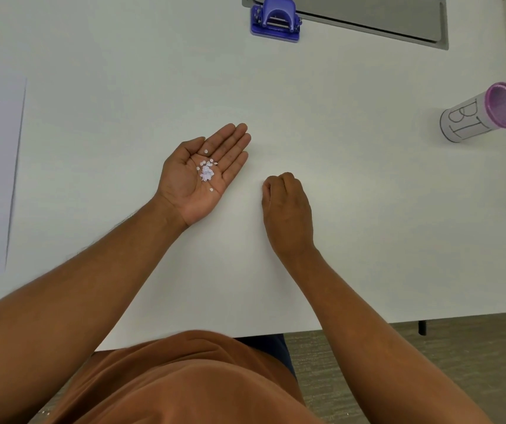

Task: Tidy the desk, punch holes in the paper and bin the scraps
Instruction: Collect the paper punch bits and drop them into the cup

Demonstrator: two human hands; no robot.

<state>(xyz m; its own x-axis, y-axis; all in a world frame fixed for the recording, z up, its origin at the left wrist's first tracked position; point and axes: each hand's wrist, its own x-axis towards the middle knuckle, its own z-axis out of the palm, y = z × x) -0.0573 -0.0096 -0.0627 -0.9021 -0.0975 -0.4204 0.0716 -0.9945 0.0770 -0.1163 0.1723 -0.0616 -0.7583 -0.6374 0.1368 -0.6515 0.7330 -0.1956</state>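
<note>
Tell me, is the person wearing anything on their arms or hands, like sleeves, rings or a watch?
No. Both forearms are bare right down to the wrists, with no sleeves showing on them. The left hand and the right hand have no gloves, and no rings, watch or bracelet can be seen. The only clothing in view is a rust-orange top on the body, with something dark blue beside it.

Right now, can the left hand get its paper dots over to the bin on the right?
Probably yes: bare desk lies between the left hand, cupping the paper dots, and the bin, but it's a long cross-body reach.
</note>
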